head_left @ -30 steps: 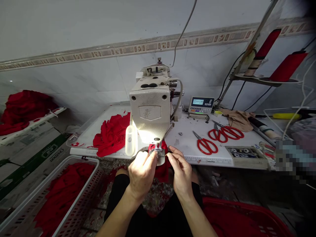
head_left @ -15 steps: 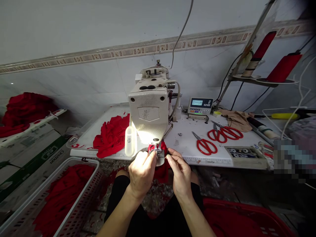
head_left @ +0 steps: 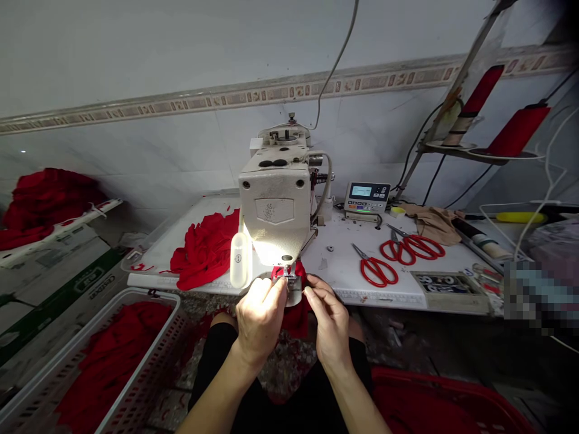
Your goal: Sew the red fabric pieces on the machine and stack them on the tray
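A white sewing machine (head_left: 275, 208) stands in front of me, its lamp lighting the needle area. Red fabric (head_left: 296, 319) lies under the presser foot (head_left: 287, 272) and hangs below the machine's small work plate (head_left: 295, 293). Just left of the foot, my left hand (head_left: 261, 313) is closed, thumb and forefinger pinching the fabric's near edge. On the other side, my right hand (head_left: 332, 319) pinches the fabric at the plate's right edge, its fingertips pressed together. The fingers partly hide the cloth between them.
Left of the machine lies a red fabric heap (head_left: 205, 250). A white basket (head_left: 174, 301) with red cloth stands lower left. Red-handled scissors (head_left: 379, 271), a control panel (head_left: 367, 196) and a parts tray (head_left: 446, 283) occupy the table's right. Red thread cones (head_left: 520, 129) stand beyond.
The whole view has shifted slightly. Both hands keep nearly the same place and grip at the presser foot, and the fabric shows no clear movement.
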The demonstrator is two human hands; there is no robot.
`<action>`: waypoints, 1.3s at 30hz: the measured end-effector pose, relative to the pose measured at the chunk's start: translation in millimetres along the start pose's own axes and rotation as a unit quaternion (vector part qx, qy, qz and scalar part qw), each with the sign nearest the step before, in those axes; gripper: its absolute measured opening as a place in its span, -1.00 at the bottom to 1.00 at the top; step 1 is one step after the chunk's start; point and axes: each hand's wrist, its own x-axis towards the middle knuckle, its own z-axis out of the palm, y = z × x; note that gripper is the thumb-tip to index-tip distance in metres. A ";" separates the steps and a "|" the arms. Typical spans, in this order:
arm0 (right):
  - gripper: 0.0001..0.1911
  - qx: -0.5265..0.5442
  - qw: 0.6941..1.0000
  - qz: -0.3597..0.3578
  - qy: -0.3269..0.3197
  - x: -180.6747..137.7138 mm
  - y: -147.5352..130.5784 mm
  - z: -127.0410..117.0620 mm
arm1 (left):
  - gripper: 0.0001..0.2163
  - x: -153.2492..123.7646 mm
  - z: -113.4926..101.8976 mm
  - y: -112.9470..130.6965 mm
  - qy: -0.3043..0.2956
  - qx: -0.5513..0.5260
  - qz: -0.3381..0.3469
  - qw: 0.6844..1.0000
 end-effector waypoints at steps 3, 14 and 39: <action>-0.87 -0.013 1.000 -0.005 -0.006 -0.9 -0.1 -0.7 | -0.87 0.2 0.6 0.2 0.001 0.000 -0.001 1.000; -0.83 -0.088 0.996 -0.027 -0.011 -0.6 0.7 -8.8 | -0.88 -0.4 -0.3 1.7 0.001 0.025 -0.005 1.000; -0.83 -0.092 0.995 -0.027 -0.006 -2.7 2.9 -11.7 | -0.89 1.0 -1.0 3.5 0.004 0.028 -0.013 1.000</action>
